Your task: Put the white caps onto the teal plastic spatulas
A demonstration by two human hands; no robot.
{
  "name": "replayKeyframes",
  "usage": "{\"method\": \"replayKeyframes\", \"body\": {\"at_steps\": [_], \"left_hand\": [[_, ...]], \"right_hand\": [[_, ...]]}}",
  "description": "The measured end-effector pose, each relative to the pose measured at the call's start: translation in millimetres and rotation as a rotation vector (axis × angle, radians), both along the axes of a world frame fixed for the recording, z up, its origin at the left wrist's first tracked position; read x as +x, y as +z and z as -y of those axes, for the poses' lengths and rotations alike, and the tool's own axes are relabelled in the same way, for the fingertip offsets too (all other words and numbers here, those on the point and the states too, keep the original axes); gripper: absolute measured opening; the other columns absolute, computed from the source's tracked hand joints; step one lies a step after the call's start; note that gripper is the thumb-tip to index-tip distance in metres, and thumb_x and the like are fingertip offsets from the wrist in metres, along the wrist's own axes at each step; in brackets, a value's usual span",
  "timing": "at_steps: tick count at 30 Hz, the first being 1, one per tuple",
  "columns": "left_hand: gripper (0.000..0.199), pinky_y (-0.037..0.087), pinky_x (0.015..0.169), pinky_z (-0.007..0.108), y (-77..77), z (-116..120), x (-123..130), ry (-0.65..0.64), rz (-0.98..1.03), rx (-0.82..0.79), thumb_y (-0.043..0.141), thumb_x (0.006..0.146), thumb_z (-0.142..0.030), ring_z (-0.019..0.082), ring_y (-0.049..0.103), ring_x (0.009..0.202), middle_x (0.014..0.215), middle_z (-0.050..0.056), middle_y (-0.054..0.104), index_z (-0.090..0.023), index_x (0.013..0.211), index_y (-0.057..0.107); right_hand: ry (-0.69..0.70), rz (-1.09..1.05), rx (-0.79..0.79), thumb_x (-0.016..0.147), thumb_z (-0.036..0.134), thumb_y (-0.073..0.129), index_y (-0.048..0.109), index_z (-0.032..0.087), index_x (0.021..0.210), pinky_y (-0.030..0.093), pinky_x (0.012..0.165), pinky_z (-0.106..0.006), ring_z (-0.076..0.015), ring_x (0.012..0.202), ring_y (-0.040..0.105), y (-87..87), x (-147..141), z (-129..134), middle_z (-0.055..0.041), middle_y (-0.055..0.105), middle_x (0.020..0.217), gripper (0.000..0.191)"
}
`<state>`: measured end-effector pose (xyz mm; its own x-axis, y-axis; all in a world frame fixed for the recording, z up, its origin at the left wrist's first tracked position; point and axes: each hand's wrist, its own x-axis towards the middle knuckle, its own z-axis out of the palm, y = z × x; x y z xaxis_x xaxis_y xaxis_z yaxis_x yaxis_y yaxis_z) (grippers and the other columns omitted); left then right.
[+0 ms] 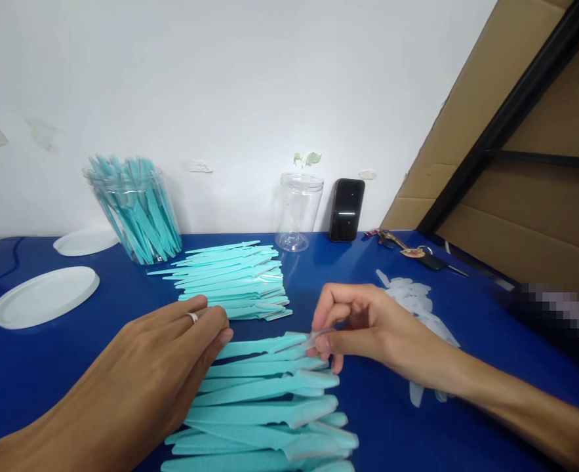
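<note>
Turquoise eyebrow razors lie side by side in a near row point(269, 414), blade ends to the right. My left hand point(164, 357), with a ring on one finger, has its fingers closed over the handle end of the farthest razor point(259, 346) in that row. My right hand point(355, 326) pinches a small clear plastic cap point(313, 339) between thumb and fingers at that razor's blade end. Whether the cap is fully on the blade I cannot tell. Behind my right wrist, a pile of loose translucent caps point(412, 295) is partly hidden. A second row of razors point(235, 275) lies farther back.
On the blue table, a clear jar full of razors point(139, 210) stands back left beside two white lids point(46, 296) point(85, 242). A clear jar point(299, 213), a phone point(347, 210) and keys point(412, 251) are along the wall. Cardboard point(530, 216) borders the right.
</note>
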<state>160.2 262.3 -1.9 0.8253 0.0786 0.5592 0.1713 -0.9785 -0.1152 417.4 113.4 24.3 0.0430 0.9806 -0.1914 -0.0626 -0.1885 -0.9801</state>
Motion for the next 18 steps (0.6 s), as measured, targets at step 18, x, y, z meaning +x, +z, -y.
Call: {"method": "replayKeyframes", "body": {"at_steps": [18], "left_hand": [[0.030, 0.049, 0.073, 0.039, -9.5, 25, -5, -0.040, 0.037, -0.013, 0.039, 0.114, -0.007, 0.020, 0.059, 0.068, 0.077, -0.004, 0.063, -0.029, 0.093, 0.044]], "right_hand": [[0.010, 0.152, 0.035, 0.076, 0.037, 0.105, 0.073, 0.020, 0.085, 0.038, 0.059, -0.025, -0.0124, 0.065, 0.054, -1.1, -21, 16, 0.0023, 0.072, 0.072, 0.037]]}}
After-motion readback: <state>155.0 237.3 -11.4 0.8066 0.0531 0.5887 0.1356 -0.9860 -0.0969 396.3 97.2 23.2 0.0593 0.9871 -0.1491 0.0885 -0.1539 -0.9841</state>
